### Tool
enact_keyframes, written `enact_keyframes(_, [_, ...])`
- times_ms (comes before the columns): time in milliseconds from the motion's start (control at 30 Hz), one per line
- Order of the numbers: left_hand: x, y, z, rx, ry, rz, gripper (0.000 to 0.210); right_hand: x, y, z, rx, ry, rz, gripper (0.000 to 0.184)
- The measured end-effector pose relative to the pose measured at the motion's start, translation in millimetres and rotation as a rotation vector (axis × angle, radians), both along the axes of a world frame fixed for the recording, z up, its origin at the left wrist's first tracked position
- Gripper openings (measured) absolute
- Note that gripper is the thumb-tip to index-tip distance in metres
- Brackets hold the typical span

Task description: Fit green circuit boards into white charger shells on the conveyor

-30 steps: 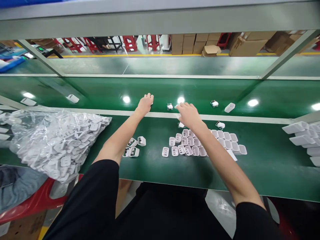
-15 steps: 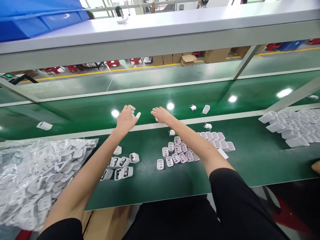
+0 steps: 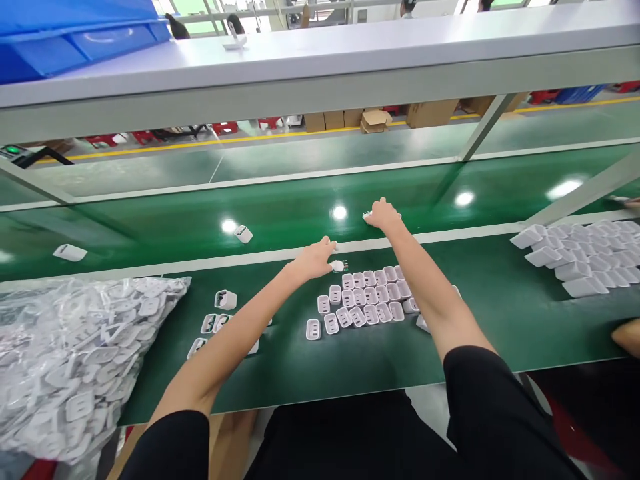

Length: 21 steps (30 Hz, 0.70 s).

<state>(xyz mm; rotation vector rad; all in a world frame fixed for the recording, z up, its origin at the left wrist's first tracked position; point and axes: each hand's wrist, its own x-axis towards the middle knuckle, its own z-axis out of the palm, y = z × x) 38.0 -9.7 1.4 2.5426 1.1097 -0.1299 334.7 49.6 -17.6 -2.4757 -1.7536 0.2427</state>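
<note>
My left hand (image 3: 316,259) is over the bench edge with thumb and fingers apart, beside a small circuit board with a white round part (image 3: 339,265). White covers show on its fingertips. Farther out, my right hand (image 3: 384,213) reaches onto the green belt, its fingers curled down on another circuit board (image 3: 367,216), which sticks out to their left. A bit of white shows behind that hand. Several white plastic housings (image 3: 370,295) stand in rows below my right forearm. Other housings with parts inside (image 3: 226,300) lie around my left forearm, which partly hides them.
A clear bag of white plastic pieces (image 3: 95,360) covers the left of the bench. Stacked white housings (image 3: 580,260) are at the right, near another person's arm (image 3: 627,337). On the belt lie a filled housing (image 3: 243,233) and another housing (image 3: 70,253). A shelf (image 3: 320,67) spans above.
Both hands have moved right, the left one also nearer to me. A filled housing now lies on the belt near where my left hand was. Things on the belt have shifted left.
</note>
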Motion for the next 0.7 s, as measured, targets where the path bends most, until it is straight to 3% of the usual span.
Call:
enact_keyframes(167, [6, -2, -13.1, -0.069, 0.010, -0.114, 0.052, -19, 0, -10.3, -0.133, -0.017, 0.052, 0.047])
enact_keyframes(367, [2, -2, -22.1, -0.043, -0.041, -0.025, 0.037, -32, -11, 8.5, -0.164, 0.007, 0.187, 0.047])
enact_keyframes(567, [-10, 21, -17.1, 0.021, -0.204, 0.269, 0.030, -47, -72, 11.7, -0.234, 0.073, 0.402, 0.043])
enact_keyframes(700, [16, 43, -21.9, -0.016, -0.341, 0.279, 0.026, -51, -115, -2.5, -0.241, 0.115, 0.499, 0.033])
